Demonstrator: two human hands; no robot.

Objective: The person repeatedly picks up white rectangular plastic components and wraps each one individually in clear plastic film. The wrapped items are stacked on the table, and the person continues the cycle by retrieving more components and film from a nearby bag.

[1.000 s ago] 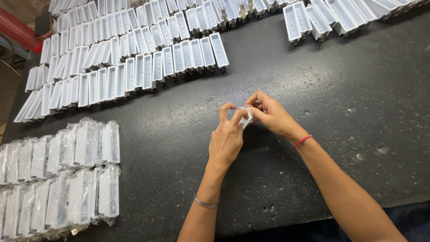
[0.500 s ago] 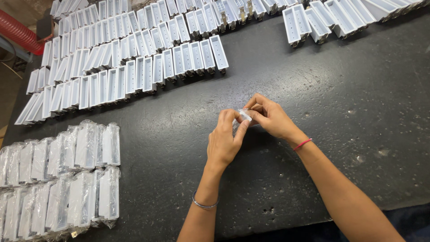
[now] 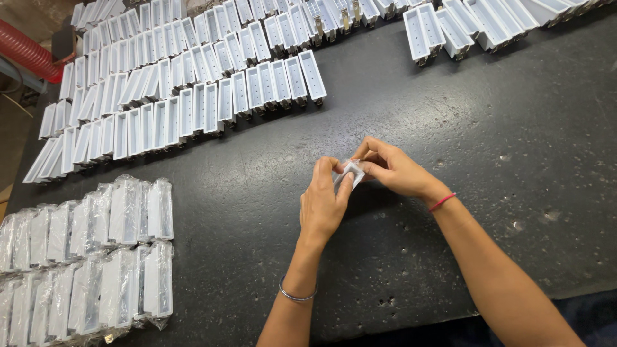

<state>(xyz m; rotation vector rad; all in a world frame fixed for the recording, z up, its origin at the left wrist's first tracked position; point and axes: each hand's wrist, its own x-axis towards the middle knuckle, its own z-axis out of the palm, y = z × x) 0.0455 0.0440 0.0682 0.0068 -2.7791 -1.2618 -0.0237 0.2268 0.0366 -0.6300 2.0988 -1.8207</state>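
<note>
**Two hands work a small bagged part over a dark bench**

Since the earlier frame the hands have barely shifted, the part now tipped slightly between them. The left hand (image 3: 324,205) and right hand (image 3: 395,170) meet, both pinching a small white part in clear wrap (image 3: 350,173) held just above the black table (image 3: 450,103). Judging by this, the wrapping step is under way; the next move needs a steady fingertip grip. Rows of open white trays (image 3: 193,96) lie beyond; bagged trays (image 3: 96,257) lie left; a red hose (image 3: 26,51) sits at the far corner
</note>
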